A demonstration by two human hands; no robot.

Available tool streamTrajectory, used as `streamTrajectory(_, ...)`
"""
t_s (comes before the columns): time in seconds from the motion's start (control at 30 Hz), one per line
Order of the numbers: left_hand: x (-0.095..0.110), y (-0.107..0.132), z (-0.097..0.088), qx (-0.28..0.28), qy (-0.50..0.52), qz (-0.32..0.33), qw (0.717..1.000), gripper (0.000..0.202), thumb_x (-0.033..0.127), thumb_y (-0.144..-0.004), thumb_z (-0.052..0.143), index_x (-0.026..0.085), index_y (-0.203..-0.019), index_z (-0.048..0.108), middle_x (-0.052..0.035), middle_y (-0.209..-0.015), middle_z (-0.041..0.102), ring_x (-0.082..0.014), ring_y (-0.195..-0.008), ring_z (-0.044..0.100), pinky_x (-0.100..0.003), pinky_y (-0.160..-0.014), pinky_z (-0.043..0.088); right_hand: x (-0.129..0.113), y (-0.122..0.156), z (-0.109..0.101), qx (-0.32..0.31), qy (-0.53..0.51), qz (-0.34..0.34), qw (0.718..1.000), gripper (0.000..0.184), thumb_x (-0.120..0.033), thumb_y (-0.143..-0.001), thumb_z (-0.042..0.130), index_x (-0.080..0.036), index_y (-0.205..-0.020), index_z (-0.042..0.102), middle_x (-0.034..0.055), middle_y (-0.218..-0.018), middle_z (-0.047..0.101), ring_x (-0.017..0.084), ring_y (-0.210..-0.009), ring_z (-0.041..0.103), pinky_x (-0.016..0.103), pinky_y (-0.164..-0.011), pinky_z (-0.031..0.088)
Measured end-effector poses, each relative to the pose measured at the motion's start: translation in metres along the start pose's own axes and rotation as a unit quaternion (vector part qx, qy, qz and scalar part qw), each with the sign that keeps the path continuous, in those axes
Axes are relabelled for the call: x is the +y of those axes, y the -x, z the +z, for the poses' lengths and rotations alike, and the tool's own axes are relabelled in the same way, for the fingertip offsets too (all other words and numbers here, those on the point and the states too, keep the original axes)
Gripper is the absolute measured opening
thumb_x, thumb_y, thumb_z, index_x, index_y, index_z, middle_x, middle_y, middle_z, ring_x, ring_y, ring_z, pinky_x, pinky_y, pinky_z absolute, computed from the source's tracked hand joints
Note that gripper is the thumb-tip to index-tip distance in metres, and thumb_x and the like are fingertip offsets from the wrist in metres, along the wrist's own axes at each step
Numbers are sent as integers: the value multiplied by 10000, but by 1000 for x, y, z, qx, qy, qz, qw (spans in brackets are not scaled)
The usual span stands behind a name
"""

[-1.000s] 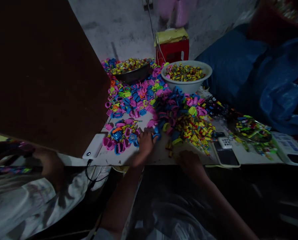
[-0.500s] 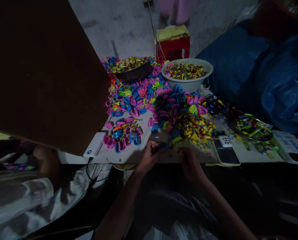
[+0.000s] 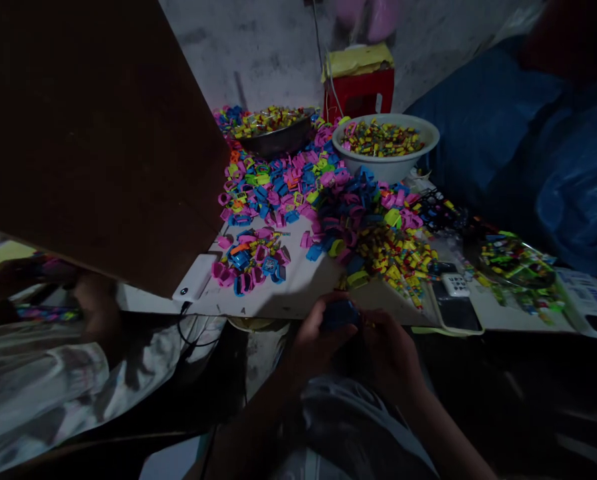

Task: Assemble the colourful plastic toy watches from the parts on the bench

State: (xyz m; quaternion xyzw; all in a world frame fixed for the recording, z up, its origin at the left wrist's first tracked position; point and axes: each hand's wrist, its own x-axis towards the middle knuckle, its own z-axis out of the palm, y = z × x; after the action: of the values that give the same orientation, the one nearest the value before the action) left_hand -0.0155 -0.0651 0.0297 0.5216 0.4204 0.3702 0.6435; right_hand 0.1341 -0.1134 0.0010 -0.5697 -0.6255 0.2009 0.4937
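Note:
My left hand (image 3: 318, 337) is wrapped round a dark blue toy watch (image 3: 339, 315) at the table's front edge. Close beside it, my right hand (image 3: 392, 347) is closed, its fingertips at the watch's right side. A speck of yellow shows at those fingertips, too small and dark to name surely. Just beyond the hands lies a heap of small yellow-and-red wrapped candies (image 3: 403, 257). Pink, blue and green toy watches (image 3: 283, 187) cover the table behind, and a smaller cluster of toy watches (image 3: 251, 263) sits to the left.
A dark bowl (image 3: 278, 141) and a white basin (image 3: 385, 167) hold more candies. A large brown cardboard box (image 3: 103, 153) blocks the left. A white power bank (image 3: 195, 277) and a phone (image 3: 455, 310) flank the work spot. Another person's hands (image 3: 95, 303) are at far left.
My hands have come together and nearer my body, off the table's front edge. The blue toy watch in my left hand now shows more plainly. The view has shifted slightly.

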Motion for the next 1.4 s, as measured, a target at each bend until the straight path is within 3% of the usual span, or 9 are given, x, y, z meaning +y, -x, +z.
streamTrajectory(0.13,13,5,1,-19,-4,31,999,584,329,-676,798,238,-1192,541,-86,-1244,624,-227,-1111,612,-357,-984,476,-2,1,-8,13,12,-23,1000,173,-231,-920,457,-247,-1056,563,48,-944,672,174,-822,659,265,-671,519)
streamTrajectory(0.37,17,9,-1,17,-65,48,997,521,287,-659,812,230,-1122,578,-82,-1151,682,-236,-1053,647,-398,-964,497,-8,4,-10,55,33,-40,997,136,-188,-882,551,-261,-995,539,48,-997,658,176,-855,655,292,-701,528)
streamTrajectory(0.53,17,10,-3,26,-110,52,992,486,332,-651,814,237,-1084,614,-83,-1135,691,-253,-1047,650,-408,-957,495,-14,-1,-13,11,73,-125,989,251,-118,-882,517,-251,-1094,494,60,-996,659,172,-855,643,288,-695,514)
streamTrajectory(0.77,17,10,-8,-11,-102,-12,995,511,360,-736,748,249,-1205,578,-58,-1135,689,-230,-1061,639,-343,-943,482,-18,-10,-17,-41,204,-177,962,67,-189,-907,453,-198,-960,493,41,-766,639,177,-676,611,271,-604,434)
streamTrajectory(1.0,-10,0,-14,-58,-136,-49,988,517,441,-809,663,238,-1266,528,-58,-1102,675,-208,-980,642,-313,-896,468,-1,-7,-4,-164,239,-112,950,157,-165,-913,409,-197,-811,524,8,-662,619,150,-588,588,264,-538,335)
streamTrajectory(1.07,-16,-6,-21,-33,-188,-34,981,493,449,-818,646,238,-1249,531,-60,-1115,660,-210,-997,627,-320,-912,458,12,-11,-3,-177,243,-69,951,116,-247,-924,459,-188,-911,558,36,-804,665,176,-739,623,266,-629,386)
streamTrajectory(1.17,-15,-22,-47,60,-283,24,957,445,423,-872,568,232,-1267,496,-77,-1200,606,-211,-1069,590,-337,-955,439,42,-23,-12,-138,335,-14,932,389,-385,-903,523,-162,-1221,509,119,-1106,638,267,-999,585,346,-783,415)
streamTrajectory(1.3,-6,-58,-102,216,-461,131,851,413,329,-915,463,139,-1282,473,-142,-1257,539,-243,-1182,513,-381,-1027,392,85,-33,-29,-94,492,83,861,339,-342,-943,437,-162,-1207,552,156,-1113,611,306,-997,565,400,-761,404)
streamTrajectory(1.4,-5,-82,-139,292,-514,109,799,444,272,-891,470,80,-1290,485,-205,-1268,497,-328,-1210,473,-493,-1037,352,102,-33,-31,-117,517,92,843,282,-287,-946,416,-170,-1143,581,135,-1086,620,292,-990,571,404,-763,394)
